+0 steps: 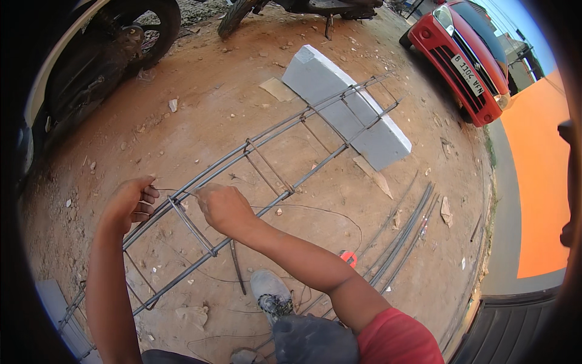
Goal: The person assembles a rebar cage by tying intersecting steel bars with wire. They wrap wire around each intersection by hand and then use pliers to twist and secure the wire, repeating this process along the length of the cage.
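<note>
From the head camera, looking down on bare dirt ground, a long rebar cage of grey steel bars and square ties runs slantwise from the lower left up to the upper right, its far end resting on a pale concrete block.

The left hand is at the near upper bar, its fingers curled and pinching a thin tie wire that stretches across to the right hand. The right hand is clenched over the same bar, just beside one of the square ties; its fingertips are hidden, so whether it pinches the wire cannot be told.

Below the cage a grey shoe stands on the dirt, with a small orange tool near it. A bundle of loose bars lies to the right. A red car stands at the upper right, and a motorcycle wheel at the upper left.
</note>
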A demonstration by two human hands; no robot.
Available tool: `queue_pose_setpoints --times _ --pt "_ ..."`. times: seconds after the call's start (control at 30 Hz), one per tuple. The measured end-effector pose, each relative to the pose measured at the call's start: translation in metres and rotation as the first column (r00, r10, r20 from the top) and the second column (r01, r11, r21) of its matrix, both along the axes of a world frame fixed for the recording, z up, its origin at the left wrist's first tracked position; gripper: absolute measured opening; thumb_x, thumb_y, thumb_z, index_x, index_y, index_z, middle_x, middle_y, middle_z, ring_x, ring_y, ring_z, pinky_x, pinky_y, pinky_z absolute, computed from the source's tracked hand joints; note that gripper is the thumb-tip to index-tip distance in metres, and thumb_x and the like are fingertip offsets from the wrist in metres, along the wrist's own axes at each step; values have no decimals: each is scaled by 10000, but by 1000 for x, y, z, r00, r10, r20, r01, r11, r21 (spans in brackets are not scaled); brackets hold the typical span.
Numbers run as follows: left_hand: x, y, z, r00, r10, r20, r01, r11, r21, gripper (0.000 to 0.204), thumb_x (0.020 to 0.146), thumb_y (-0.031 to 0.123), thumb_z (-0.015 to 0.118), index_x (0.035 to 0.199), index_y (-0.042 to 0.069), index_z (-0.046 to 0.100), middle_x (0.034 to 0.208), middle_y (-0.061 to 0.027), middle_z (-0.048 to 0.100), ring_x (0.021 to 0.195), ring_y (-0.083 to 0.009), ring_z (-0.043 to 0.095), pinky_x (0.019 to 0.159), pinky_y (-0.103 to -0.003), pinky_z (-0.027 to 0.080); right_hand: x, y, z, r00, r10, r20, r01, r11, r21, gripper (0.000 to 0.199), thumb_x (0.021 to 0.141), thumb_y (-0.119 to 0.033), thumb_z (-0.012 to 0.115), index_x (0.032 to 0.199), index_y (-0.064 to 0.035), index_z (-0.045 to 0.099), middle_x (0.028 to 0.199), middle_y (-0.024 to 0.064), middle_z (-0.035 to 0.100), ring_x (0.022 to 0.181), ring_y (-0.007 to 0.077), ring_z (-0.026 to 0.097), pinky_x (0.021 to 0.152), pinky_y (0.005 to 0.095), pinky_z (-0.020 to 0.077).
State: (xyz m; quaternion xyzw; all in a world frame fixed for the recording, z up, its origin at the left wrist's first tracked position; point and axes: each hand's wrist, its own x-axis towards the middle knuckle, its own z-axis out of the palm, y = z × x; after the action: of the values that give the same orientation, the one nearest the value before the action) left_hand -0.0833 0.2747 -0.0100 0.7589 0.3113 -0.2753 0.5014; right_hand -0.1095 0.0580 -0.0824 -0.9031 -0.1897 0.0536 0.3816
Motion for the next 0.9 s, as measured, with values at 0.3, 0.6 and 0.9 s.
queue_pose_setpoints --times 0.3,0.6,0.9 --pt "-8 15 -17 999 31 9 -28 978 -207 281 946 353 628 903 75 635 761 32 555 701 -88 497 693 -279 398 4 6 -5 999 -27 -27 24 996 -87 194 876 -154 611 1016 -60 707 845 227 683 832 395 663 742 470 526" --pt "-60 -5 -19 843 -255 473 203 966 158 195 855 218 722 822 46 636 835 -37 607 714 -140 521 652 -288 418 -1 18 3 998 13 -68 -26 979 -201 226 873 -132 579 1044 -45 699 854 226 681 845 398 663 761 479 525" --pt "-92 -14 -43 380 -692 614 -12 660 751 117 793 81 730 853 39 639 816 -105 594 715 -266 598 670 -353 470 -1 30 -2 992 126 15 -122 978 -168 213 840 -114 526 953 -17 677 875 235 673 866 408 652 739 500 516"
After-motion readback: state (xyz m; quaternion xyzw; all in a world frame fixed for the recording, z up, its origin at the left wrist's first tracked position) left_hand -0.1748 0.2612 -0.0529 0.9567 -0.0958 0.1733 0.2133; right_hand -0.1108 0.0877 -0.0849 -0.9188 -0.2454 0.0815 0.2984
